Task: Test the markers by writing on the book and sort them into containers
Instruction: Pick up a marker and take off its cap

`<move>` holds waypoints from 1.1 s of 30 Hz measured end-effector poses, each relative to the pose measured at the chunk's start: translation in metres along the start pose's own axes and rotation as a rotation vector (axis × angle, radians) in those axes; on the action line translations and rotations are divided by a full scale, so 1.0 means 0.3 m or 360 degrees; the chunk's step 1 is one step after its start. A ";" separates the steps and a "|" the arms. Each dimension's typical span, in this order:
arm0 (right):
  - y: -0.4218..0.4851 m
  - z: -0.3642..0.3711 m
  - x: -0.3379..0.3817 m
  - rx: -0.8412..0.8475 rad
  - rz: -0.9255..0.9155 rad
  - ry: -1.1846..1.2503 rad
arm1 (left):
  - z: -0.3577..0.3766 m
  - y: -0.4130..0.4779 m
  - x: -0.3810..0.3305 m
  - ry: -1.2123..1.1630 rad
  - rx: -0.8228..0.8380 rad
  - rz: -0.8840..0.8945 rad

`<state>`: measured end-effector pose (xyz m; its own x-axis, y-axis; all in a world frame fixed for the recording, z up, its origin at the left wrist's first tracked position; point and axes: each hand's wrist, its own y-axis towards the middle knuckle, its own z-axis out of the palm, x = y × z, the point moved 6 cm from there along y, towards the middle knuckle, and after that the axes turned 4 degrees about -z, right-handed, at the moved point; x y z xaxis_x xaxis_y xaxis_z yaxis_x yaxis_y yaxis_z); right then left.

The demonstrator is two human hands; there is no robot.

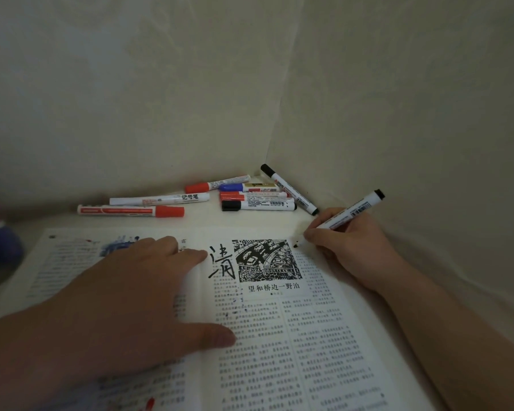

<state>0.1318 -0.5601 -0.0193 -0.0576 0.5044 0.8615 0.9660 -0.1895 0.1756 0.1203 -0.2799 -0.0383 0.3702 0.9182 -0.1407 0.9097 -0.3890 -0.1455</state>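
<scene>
An open book [279, 336] with printed text and a black woodcut picture lies in front of me. My left hand [137, 292] presses flat across its middle fold, fingers straight. My right hand [350, 241] grips a black marker [347, 215], uncapped, cap on its back end, with its tip touching the right page's top edge beside the picture. Several capped markers lie beyond the book: a red one [131, 211], a white one [161, 199], and a cluster of red, blue and black ones [258, 197]. Red and blue ink marks show on the pages.
White cloth covers the table [208, 221] and rises as walls behind and to the right, forming a corner near the marker cluster. A blurred purple object [0, 247] sits at the left edge.
</scene>
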 end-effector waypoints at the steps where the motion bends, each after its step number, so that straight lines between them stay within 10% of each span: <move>1: -0.005 0.005 0.003 0.0044 -0.0005 -0.0015 | 0.000 0.001 -0.001 -0.0001 -0.0005 0.0002; 33: -0.009 -0.002 -0.009 0.0105 0.0072 0.0135 | -0.007 -0.008 -0.004 0.0011 0.0035 -0.0034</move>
<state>0.1292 -0.5614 -0.0219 -0.0320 0.4228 0.9057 0.9825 -0.1532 0.1062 0.1181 -0.2800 -0.0358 0.3520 0.9268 -0.1305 0.9131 -0.3707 -0.1699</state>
